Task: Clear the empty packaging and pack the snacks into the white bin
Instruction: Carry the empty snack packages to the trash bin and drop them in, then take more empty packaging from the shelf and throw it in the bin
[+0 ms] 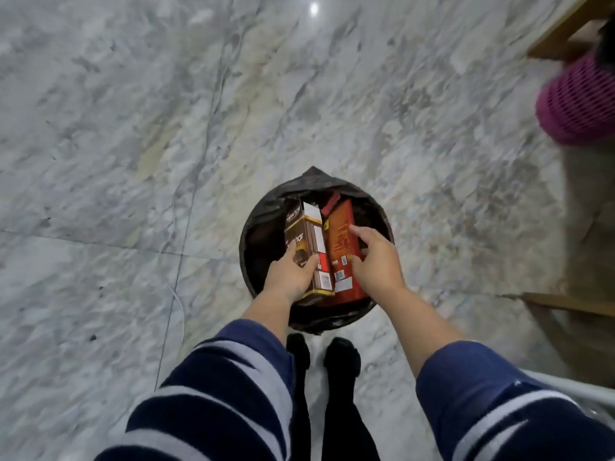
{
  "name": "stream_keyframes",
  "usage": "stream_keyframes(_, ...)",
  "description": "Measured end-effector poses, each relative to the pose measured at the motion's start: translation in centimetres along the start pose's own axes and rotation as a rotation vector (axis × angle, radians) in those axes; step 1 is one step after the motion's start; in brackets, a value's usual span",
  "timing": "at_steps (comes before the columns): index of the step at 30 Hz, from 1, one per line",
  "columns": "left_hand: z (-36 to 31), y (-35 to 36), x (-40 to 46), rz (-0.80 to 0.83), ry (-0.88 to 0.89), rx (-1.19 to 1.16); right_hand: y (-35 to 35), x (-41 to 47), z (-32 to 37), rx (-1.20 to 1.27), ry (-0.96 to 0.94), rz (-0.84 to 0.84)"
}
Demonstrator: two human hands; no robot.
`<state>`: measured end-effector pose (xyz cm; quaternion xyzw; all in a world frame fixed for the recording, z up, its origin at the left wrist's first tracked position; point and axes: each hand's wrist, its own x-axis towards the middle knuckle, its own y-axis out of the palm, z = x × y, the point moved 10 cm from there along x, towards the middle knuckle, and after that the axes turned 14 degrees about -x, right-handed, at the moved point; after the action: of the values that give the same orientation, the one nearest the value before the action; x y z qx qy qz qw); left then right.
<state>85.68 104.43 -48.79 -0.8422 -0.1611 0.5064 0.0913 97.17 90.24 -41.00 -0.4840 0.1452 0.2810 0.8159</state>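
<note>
A round waste bin [256, 227] lined with a black bag stands on the marble floor in front of my feet. Over its mouth I hold two opened snack boxes side by side. My left hand [291, 274] grips the brown box [307, 234] from the left, thumb across its front. My right hand [374, 261] holds the orange-red box [341, 237], index finger stretched out on its face and thumb at its edge. Both boxes have their top flaps open. The white bin is out of view.
A pink mesh basket [579, 104] sits at the right under a wooden table leg [562, 31]. Another wooden piece [572, 302] lies lower right. A white rail [579, 390] crosses the bottom right corner. My black shoes [342, 357] stand just behind the waste bin.
</note>
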Motion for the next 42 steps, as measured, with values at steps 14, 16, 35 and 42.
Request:
stream_keyframes(14, -6.0, -2.4, -7.8, 0.103, 0.131, 0.345, -2.1, -4.0, 2.0, -0.357, -0.029, 0.344)
stream_keyframes(16, -8.4, -3.3, -11.2, 0.103, 0.172, 0.421, -5.0, -6.1, 3.4, -0.394, -0.051, 0.358)
stream_keyframes(35, -19.7, 2.6, -43.6, 0.324, 0.779, 1.096, -26.4, -38.1, 2.4, -0.205, 0.219, -0.125)
stream_keyframes(42, -17.7, 14.9, -59.6, 0.54, 1.063, 1.283, -30.9, -57.2, -6.1, -0.067, 0.477, -0.399)
